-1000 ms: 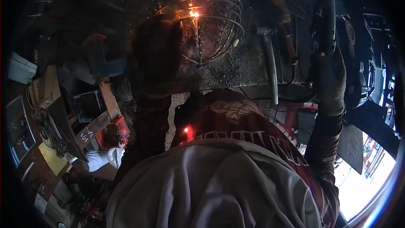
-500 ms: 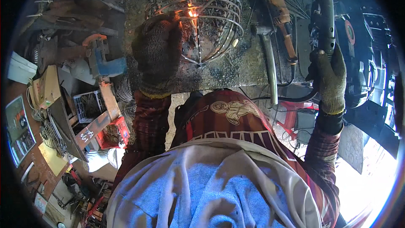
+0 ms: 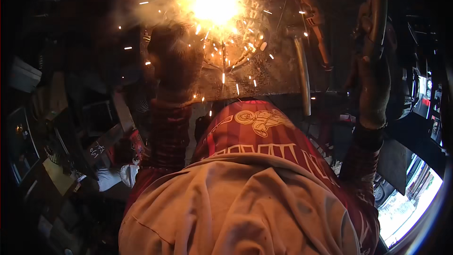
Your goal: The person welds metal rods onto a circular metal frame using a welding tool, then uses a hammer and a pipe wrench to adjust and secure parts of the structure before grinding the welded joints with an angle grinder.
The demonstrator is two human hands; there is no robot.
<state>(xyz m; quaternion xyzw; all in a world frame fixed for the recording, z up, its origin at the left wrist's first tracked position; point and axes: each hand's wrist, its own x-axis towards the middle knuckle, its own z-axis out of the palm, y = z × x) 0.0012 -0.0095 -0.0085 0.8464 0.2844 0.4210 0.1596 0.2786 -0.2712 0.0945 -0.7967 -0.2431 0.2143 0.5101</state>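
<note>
2 hands (image 3: 175,61) (image 3: 375,89), 1 electrode holder (image 3: 376,21), 1 hammer (image 3: 303,75), 1 cage (image 3: 223,52)

A welding tool (image 3: 377,21), flying sparks (image 3: 218,7) and hammer (image 3: 302,68) show a workshop.

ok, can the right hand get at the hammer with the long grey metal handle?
Probably not without letting go first: the gloved right hand grips the dark tubular welding holder. Otherwise the way looks free: the hammer handle lies uncovered to the hand's left, though sparks fly nearby.

A hammer (image 3: 302,73) lies near an orange tool (image 3: 313,19), a yellow sheet (image 3: 58,177) leftward.
</note>
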